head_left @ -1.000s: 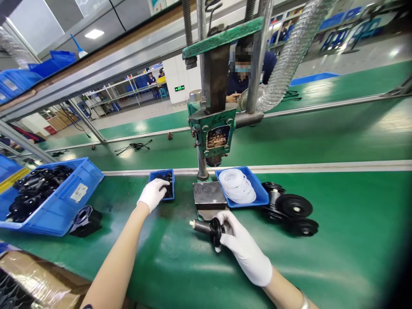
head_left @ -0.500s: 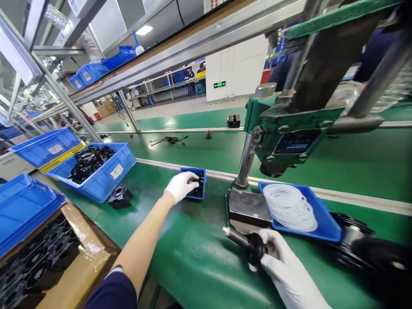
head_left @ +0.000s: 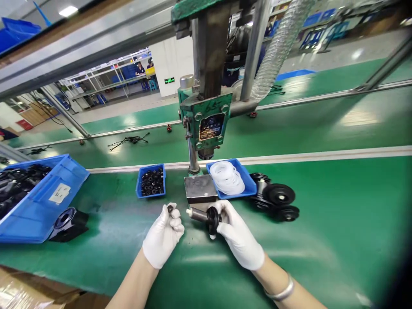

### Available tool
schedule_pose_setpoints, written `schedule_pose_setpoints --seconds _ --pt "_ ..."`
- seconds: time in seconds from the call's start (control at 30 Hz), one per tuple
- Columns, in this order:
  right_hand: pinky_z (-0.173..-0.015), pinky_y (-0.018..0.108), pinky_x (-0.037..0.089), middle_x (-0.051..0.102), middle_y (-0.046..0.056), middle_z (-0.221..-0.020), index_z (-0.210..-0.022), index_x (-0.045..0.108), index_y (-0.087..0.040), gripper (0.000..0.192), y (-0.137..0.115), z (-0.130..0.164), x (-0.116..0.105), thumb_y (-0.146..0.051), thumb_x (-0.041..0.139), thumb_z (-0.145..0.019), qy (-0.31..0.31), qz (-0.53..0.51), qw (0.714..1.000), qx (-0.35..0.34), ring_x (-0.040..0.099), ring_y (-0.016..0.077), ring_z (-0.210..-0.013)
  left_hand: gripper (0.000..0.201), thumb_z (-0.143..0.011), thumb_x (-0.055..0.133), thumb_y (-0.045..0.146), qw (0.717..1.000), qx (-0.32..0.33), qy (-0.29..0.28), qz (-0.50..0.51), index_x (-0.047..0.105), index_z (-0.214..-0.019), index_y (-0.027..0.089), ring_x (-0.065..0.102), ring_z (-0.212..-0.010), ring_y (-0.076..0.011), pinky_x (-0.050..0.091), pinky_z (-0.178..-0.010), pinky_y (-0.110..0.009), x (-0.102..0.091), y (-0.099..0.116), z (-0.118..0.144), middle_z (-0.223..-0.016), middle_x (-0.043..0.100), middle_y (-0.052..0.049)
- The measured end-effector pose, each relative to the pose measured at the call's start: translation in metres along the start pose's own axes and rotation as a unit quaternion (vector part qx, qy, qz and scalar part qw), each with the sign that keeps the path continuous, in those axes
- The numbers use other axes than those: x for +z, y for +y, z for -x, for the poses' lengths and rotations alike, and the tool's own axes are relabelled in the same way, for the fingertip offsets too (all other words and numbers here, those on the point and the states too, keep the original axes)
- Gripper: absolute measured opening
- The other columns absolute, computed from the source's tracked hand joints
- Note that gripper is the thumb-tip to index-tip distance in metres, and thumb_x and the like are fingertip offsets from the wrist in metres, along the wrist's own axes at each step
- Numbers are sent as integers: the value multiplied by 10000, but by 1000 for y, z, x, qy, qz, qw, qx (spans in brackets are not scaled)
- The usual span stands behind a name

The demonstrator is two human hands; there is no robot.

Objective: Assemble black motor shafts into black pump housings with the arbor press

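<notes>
The black impeller on its metal shaft (head_left: pixel 206 216) looks rigid and rather light — best gripped at the disc rim, where the right hand (head_left: pixel 240 238) clasps it over the green bench (head_left: pixel 322 223). The small black bushing (head_left: pixel 170 209) — hard, easy to drop — is pinched in the left hand (head_left: pixel 162 236), just beside the shaft tip.

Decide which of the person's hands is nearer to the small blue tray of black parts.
Left. The left hand lies just below the small blue tray, slightly right of it; the right hand is farther right, holding a shaft assembly.
</notes>
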State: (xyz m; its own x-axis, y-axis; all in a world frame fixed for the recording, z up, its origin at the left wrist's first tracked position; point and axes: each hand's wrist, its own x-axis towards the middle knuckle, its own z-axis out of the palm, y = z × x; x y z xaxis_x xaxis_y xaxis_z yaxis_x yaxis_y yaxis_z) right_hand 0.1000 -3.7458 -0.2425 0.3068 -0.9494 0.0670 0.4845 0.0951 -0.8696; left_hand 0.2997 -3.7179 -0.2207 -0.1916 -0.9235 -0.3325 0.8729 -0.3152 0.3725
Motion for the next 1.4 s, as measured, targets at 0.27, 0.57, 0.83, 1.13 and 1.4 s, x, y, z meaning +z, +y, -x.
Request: schedule_pose_setpoints --seconds 0.27,0.57,0.83,1.13,1.4 --pt "-450 218 479 453 -49 -810 -857 407 -237 324 -4 1 3 -228 680 -683 16 25 1000 -10 484 86 -562 198 -992 512 276 994 -30 36 98 617 -1024 111 516 -566 -33 443 -563 -170 4 -9 -4 -741 527 15" --pt "-602 266 412 427 -27 -771 -830 422 -225 254 -8 4 9 -231 617 -667 30 176 981 -78 418 139 -679 302 -787 786 388 969 98 29 -225 691 -934 142 474 -603 -46 437 -582 -183 8 -22 -4 -800 563 7" --pt "-723 330 433 463 37 -913 -816 372 -240 336 -18 15 15 -34 509 -588 42 432 868 -242 493 201 -811 311 -731 819 414 915 157 54 -368 714 -876 160 515 -590 -64 427 -597 -183 6 -10 -2 -703 592 23" --pt "-711 320 450 461 20 -860 -817 370 -245 310 -18 13 15 -43 524 -639 49 407 880 -239 492 188 -776 475 -809 748 389 914 145 49 -376 616 -1223 197 631 -665 -128 510 -665 -271 26 -15 8 -1066 695 -92" --pt "-687 285 472 465 9 -833 -801 404 -241 204 -18 10 17 -161 579 -736 38 274 939 -206 482 169 -748 652 -732 746 183 899 200 -34 -389 546 -1348 251 645 -1021 -251 537 -787 -298 21 -19 14 -1240 637 -109"
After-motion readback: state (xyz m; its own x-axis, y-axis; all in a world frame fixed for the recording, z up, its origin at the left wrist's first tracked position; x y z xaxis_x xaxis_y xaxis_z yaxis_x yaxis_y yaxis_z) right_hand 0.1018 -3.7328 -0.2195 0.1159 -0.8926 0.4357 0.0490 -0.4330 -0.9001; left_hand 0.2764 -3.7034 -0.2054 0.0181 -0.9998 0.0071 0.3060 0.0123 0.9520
